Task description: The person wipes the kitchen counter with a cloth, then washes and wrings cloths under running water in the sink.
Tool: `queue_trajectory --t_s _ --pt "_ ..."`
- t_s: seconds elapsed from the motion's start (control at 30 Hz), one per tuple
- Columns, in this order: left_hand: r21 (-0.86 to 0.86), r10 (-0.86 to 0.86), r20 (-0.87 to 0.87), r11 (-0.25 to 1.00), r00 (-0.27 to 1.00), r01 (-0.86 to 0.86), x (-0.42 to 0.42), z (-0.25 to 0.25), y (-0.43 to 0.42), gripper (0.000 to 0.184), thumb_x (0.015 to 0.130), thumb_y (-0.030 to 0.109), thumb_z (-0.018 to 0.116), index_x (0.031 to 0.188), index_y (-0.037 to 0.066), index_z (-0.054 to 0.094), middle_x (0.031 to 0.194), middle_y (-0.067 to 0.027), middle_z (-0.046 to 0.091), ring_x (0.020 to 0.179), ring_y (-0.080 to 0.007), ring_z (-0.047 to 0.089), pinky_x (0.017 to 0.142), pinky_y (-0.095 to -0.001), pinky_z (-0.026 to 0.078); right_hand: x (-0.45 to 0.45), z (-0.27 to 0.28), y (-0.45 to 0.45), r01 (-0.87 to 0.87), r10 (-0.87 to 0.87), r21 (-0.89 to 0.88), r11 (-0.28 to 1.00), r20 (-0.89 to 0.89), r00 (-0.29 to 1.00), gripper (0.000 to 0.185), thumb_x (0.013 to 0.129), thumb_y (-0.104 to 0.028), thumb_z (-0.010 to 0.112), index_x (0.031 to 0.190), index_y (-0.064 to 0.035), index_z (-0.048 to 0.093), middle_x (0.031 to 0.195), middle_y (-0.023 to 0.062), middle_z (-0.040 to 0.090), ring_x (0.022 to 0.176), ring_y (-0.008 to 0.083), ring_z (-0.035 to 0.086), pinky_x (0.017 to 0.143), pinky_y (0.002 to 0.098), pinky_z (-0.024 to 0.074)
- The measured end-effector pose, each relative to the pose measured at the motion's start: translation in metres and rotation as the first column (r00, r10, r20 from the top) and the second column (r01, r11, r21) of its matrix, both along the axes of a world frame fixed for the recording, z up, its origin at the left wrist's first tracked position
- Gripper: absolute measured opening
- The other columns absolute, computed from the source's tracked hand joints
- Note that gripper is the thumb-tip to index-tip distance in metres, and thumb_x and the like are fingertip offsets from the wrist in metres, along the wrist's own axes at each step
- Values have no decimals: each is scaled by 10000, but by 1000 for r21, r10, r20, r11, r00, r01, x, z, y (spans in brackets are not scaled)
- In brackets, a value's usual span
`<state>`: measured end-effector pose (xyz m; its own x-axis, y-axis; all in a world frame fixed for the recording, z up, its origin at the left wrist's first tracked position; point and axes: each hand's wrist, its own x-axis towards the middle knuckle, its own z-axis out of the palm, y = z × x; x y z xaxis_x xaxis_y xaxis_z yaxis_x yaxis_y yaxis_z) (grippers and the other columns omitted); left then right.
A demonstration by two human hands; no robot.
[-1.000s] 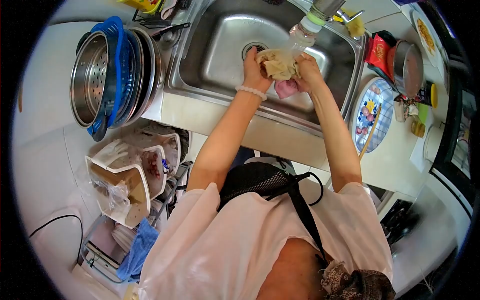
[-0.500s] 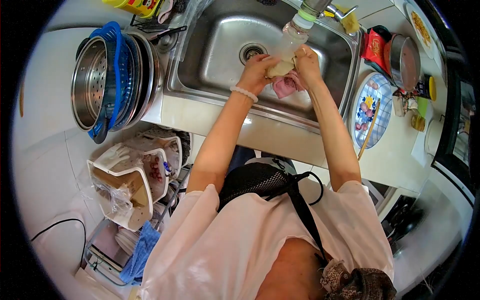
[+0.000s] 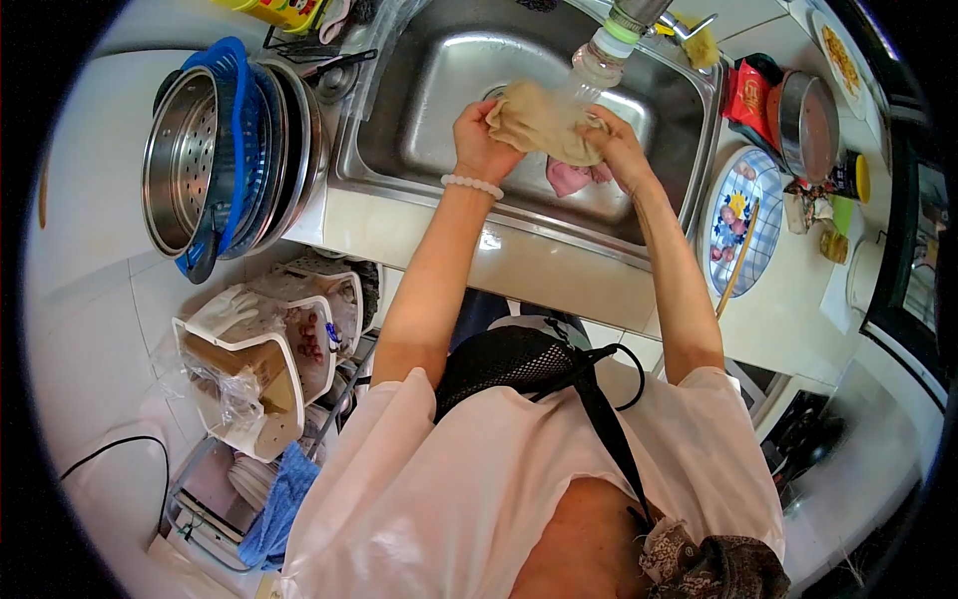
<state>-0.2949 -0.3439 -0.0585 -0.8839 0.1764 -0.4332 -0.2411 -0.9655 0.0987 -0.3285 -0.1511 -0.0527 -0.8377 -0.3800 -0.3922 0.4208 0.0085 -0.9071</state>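
The fingers of the left hand (image 3: 482, 148) are closed on one end of a beige cloth (image 3: 539, 120), and those of the right hand (image 3: 621, 152) pinch its other end, so the cloth spans the gap between them above the sink (image 3: 429, 130). A pink cloth (image 3: 569, 177) shows just below it, close to the right fingers; what holds it cannot be told. Just above the fingers is the clear nozzle (image 3: 597, 62) of the faucet, with a pale green ring (image 3: 620, 30); a blurred streak under it looks like running water. To wet the beige cloth evenly, it seems best to keep the fabric spread, shift the grip along the edges so that the bunched folds open, and hold it low enough to limit splashing. Farther off, on the counter (image 3: 479, 250) to the right of the fingers, lies a blue-and-white plate (image 3: 755, 190), and beyond it a red packet (image 3: 748, 97) bears pale characters too small to read. Far to the upper left, a yellow container (image 3: 289, 14) carries red markings, likewise unreadable.
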Motion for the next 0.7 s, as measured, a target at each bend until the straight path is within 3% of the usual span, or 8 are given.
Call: queue_trajectory --t_s 0.17,0.27,0.37,0.43,0.47,0.53,0.6,0.7 --pt "52 -44 -48 998 998 46 -5 10 7 313 793 197 468 1015 -14 530 1072 -151 549 1028 -302 509 928 -442 380 -1 -10 -11 -294 304 101 950 -94 948 343 704 -128 654 998 13 548 906 76 597 830 160 561 708 262 434" --pt "-128 -79 -103 990 991 66 -7 6 11 259 782 163 502 974 -7 538 1031 -138 553 995 -288 518 912 -426 395 -5 -19 -18 -126 302 566 815 -229 925 272 693 -122 654 915 14 575 881 134 601 837 251 571 736 299 440" --pt "-294 -77 -129 955 989 36 -9 -20 2 270 790 161 503 998 -9 538 1065 -143 535 1009 -279 507 894 -439 403 -7 -22 -15 25 378 632 775 -495 782 265 678 -124 659 909 -5 603 910 196 590 888 326 558 771 341 439" --pt "-303 -48 -108 953 993 14 -6 -17 -2 318 804 178 492 1052 -17 533 1124 -157 516 1047 -276 489 885 -461 402 -8 -29 -14 88 216 535 840 -479 851 245 712 -73 617 943 5 602 939 190 597 895 298 576 775 339 461" --pt "-429 -27 104 901 994 69 -1 -15 -3 312 807 187 492 1049 -6 537 1155 -155 495 1074 -287 468 874 -505 393 -9 -32 -12 113 160 502 857 -469 869 240 723 -57 604 954 8 601 948 189 599 897 288 581 777 339 469" --pt "-532 28 306 834 952 147 3 -16 -4 307 811 195 491 1045 4 542 1185 -154 473 1102 -298 446 863 -549 384 -5 -3 -20 180 -157 -100 979 201 967 240 762 42 499 991 52 569 980 181 595 885 262 597 774 337 502" --pt "-468 30 512 848 858 249 3 -18 -2 288 824 230 481 1050 55 508 1165 -140 464 1111 -331 421 842 -637 345 -4 -2 -24 191 -160 -171 967 180 970 257 764 79 451 1000 68 552 981 176 591 870 253 601 772 333 511" --pt "-447 70 541 868 838 216 1 -1 8 331 838 318 498 1079 94 460 1161 -145 450 1125 -367 397 860 -667 310 -2 -1 -25 145 -112 -273 951 134 985 276 769 107 405 1017 82 523 981 170 585 864 250 602 786 341 514"
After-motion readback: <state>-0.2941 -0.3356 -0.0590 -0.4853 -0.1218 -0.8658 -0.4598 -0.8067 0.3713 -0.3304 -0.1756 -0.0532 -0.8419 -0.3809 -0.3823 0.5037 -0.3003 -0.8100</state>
